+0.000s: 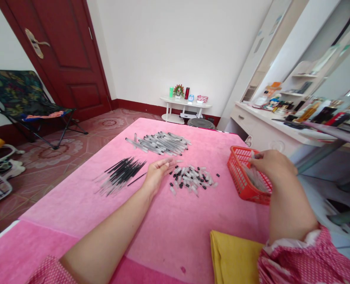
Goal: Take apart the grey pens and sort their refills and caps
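Note:
My left hand [157,173] is low over the pink cloth, its fingers stretched toward a heap of clear and black pen caps [194,179]. A lone black pen refill [137,179] points toward its wrist; whether they touch I cannot tell. Left of it lies a bundle of black pen refills [122,173]. Beyond the hand are clear pen barrels [163,142] in a loose pile. At the right, my right hand [268,161] reaches over a red plastic basket [235,177], fingers pinched round something translucent. Clear pieces show inside the basket, partly hidden by that hand.
A folded yellow cloth [235,256] lies at the near right of the table. Beside the basket stands a white dresser [269,128] crowded with bottles. A folding chair [23,98] and a red door [65,59] are at the left. A low white stand [175,99] sits against the wall.

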Tool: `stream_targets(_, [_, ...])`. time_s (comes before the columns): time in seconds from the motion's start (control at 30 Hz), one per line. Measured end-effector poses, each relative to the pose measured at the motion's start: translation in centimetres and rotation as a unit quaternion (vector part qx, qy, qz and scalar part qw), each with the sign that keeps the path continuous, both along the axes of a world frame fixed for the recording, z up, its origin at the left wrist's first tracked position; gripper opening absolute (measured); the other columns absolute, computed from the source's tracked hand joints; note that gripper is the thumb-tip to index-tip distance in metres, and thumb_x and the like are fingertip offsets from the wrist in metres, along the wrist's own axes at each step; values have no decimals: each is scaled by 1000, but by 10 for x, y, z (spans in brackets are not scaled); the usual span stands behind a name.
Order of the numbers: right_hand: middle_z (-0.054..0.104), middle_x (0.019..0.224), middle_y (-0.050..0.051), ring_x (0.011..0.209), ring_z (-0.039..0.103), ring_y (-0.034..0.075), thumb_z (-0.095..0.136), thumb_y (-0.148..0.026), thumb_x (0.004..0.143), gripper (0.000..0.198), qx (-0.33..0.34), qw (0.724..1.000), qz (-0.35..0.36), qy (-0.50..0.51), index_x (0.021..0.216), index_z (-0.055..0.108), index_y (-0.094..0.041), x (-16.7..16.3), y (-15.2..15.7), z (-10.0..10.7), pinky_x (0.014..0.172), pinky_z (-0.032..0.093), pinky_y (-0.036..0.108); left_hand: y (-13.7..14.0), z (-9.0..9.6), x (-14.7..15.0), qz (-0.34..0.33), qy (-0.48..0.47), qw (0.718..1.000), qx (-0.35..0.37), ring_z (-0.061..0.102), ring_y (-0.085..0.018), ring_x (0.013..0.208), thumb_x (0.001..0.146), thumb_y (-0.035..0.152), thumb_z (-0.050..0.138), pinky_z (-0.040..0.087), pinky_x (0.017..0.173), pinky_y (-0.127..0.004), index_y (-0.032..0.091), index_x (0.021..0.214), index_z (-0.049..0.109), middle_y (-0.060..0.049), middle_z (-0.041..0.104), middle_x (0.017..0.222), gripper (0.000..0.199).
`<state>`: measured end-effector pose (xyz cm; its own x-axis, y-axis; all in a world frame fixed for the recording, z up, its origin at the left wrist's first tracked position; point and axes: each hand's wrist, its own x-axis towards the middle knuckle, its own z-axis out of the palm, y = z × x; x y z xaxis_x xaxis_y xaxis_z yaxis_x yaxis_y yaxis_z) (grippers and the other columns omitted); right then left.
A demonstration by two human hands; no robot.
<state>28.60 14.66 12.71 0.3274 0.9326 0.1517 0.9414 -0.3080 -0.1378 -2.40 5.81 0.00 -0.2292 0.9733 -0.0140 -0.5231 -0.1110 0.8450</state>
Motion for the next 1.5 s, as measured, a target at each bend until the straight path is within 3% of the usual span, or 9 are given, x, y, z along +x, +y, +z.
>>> stream_targets(0.1, [66, 93, 18, 82, 61, 32, 58, -48, 65, 36, 6, 1000, 18, -3, 89, 71, -24, -5, -2, 0, 59, 37, 38, 1, 0, 1, 11, -4, 1000, -1, 66, -22, 87, 67, 19, 67, 44, 92, -39, 9, 93, 66, -13, 70, 89, 29])
stream_targets(0.27, [69, 89, 9, 81, 61, 24, 54, -41, 72, 30, 194, 956, 212, 63, 91, 69, -22, -54, -21, 1, 66, 41, 33, 3, -2, 3, 36, 0, 999, -12, 67, -20, 82, 67, 18, 66, 46, 89, -38, 9, 90, 66, -11, 71, 83, 25])
stream_targets(0.37, [69, 84, 6, 72, 61, 18, 54, -30, 75, 23, 148, 897, 383, 163, 88, 69, -19, -102, -31, -17, 67, 44, 28, 4, -4, 3, 32, 3, 999, -4, 66, -20, 81, 67, 22, 66, 46, 88, -38, 10, 90, 66, -11, 70, 82, 26])
stream_targets(0.47, [69, 87, 6, 75, 61, 17, 55, -21, 73, 20, 75, 863, 467, 180, 87, 68, -17, -150, -27, -45, 71, 45, 26, 5, -5, 3, 35, -1, 999, 0, 66, -19, 78, 67, 22, 66, 47, 85, -38, 10, 89, 66, -10, 70, 79, 25])
stream_targets(0.6, [69, 89, 5, 82, 61, 15, 54, -12, 72, 23, 21, 854, 498, 150, 88, 69, -17, -200, -7, -66, 73, 44, 23, 7, -4, 3, 49, 0, 999, -5, 65, -17, 71, 66, 19, 65, 49, 80, -34, 10, 86, 67, -7, 69, 72, 21])
stream_targets(0.93, [68, 89, 11, 86, 61, 23, 65, -30, 68, 20, -7, 896, 443, -8, 83, 68, -17, -282, 16, -63, 73, 44, 29, 6, -1, 2, 22, 21, 999, 18, 63, -16, 66, 67, 20, 62, 48, 79, -33, 13, 71, 64, -4, 68, 68, 8])
stream_targets(1.13, [67, 90, 13, 88, 62, 24, 57, -14, 70, 18, 0, 901, 432, -39, 85, 67, -16, -288, 15, -63, 75, 44, 30, 6, -3, 1, 26, 30, 999, 31, 63, -16, 65, 67, 22, 62, 47, 76, -32, 13, 67, 62, -4, 68, 67, 9])
stream_targets(1.33, [68, 88, 8, 86, 62, 23, 55, -12, 67, 24, 13, 899, 437, -30, 88, 65, -19, -241, 5, -57, 73, 45, 31, 10, -9, 1, 36, 18, 999, 12, 63, -16, 68, 67, 20, 62, 47, 77, -32, 9, 78, 65, -7, 68, 70, 16])
stream_targets(1.5, [67, 79, 6, 72, 62, 18, 55, -16, 67, 30, 1, 865, 423, 270, 96, 62, -15, -194, -20, -74, 61, 47, 27, 8, -7, 2, 46, 14, 999, 17, 62, -15, 66, 68, 22, 64, 48, 76, -32, 10, 78, 65, -6, 66, 68, 16])
